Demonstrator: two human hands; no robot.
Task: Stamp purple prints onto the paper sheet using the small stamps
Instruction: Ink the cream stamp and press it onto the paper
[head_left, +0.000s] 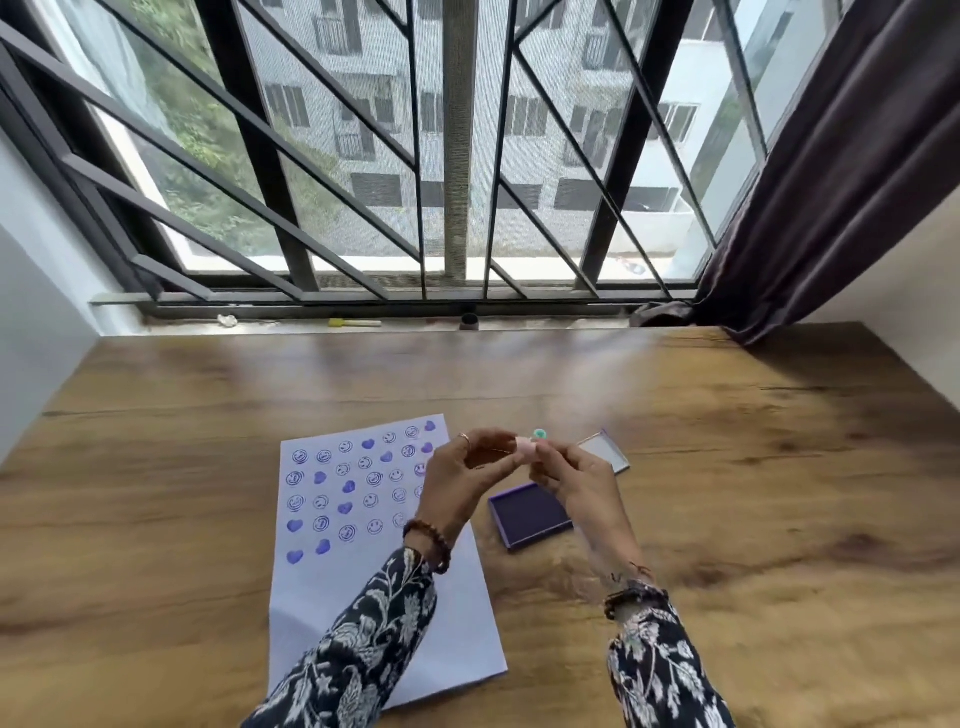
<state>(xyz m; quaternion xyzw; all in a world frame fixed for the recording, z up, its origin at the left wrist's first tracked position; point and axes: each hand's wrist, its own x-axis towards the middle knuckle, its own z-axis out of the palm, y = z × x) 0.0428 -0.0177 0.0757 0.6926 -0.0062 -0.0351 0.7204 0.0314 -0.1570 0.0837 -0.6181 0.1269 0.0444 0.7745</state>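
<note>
Both hands, left hand (457, 480) and right hand (574, 480), pinch a small pink stamp (525, 448) above the table (727, 467), blurred, hiding part of the printed paper sheet (363, 519) beside the purple ink pad (530, 515).

One head-worn wide view looks forward and down over the wooden table (727, 467) toward the window (467, 156).

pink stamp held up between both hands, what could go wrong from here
1. The left hand and its sleeve hover over the printed paper sheet; brushing down could smear prints that may be wet.
2. The open ink pad lies right beside the right hand, so a wrist could dip in.
3. The small pink stamp is only pinched by fingertips and might drop onto the sheet.
</note>
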